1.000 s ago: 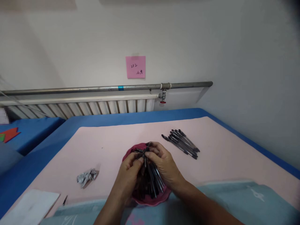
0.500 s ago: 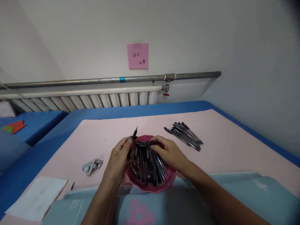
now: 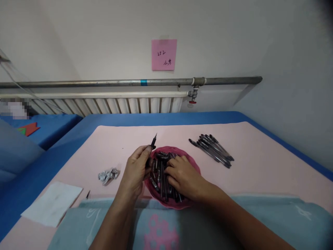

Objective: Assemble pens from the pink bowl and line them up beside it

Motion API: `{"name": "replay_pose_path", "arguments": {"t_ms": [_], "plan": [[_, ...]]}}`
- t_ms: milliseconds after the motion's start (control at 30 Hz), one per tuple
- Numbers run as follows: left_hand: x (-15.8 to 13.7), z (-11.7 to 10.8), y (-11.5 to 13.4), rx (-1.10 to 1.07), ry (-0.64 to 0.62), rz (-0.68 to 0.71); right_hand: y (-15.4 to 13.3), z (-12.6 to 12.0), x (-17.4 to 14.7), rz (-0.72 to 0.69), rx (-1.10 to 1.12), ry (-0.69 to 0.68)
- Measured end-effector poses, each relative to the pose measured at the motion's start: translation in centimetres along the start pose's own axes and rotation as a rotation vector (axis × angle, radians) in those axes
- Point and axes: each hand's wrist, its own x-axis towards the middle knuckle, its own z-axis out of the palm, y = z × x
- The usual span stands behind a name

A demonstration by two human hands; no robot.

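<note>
My left hand (image 3: pixel 137 166) is closed round an uncapped black pen (image 3: pixel 153 140) at the left rim of a pink basket (image 3: pixel 195 166). The pen's bare tip points up; the rest of it is hidden in my fist. Many black pen caps and clear pen barrels (image 3: pixel 161 180) lie heaped in the basket. Inside its right half, my right hand (image 3: pixel 184 175) rests on the heap with fingers curled down among the pieces. What those fingertips grip is hidden.
Several capped black pens (image 3: pixel 212 151) lie in a bunch at right on the pink sheet (image 3: pixel 260 166). At left are a crumpled grey wad (image 3: pixel 108 175), a white paper (image 3: pixel 53 203) and a small dark pen tip (image 3: pixel 88 194). A blue-green cloth (image 3: pixel 275 215) covers the near edge.
My right hand has moved from the basket's far rim down onto the pens inside, its fingers now deeper in the heap. My left hand still holds the pen upright. The view has shifted slightly.
</note>
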Motion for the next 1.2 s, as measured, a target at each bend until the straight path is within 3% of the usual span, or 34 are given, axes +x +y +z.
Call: {"name": "replay_pose_path", "arguments": {"t_ms": [267,533,633,800,900,1000,1200], "plan": [[0.1,0.1,-0.2,0.002,0.014,0.004,-0.8,0.6,0.5,-0.007,-0.159,-0.018],[0.0,0.1,-0.3,0.006,-0.008,-0.023,-1.0,1.3,0.7,-0.025,-0.112,0.021],[-0.1,0.2,-0.1,0.027,-0.017,-0.045,-0.5,0.4,0.6,0.034,0.163,0.138],[-0.5,0.7,0.0,0.105,-0.137,-0.120,1.0,-1.8,0.4,0.403,0.964,0.516],[-0.7,1.0,-0.4,0.143,-0.180,-0.138,1.7,-2.1,0.4,0.488,1.358,0.553],[-0.7,1.0,-0.9,0.169,-0.212,-0.115,2.0,-1.9,0.3,0.460,1.518,0.551],[-0.4,0.7,-1.2,0.195,-0.251,-0.080,1.6,-2.5,0.1,0.438,1.531,0.494]]}}
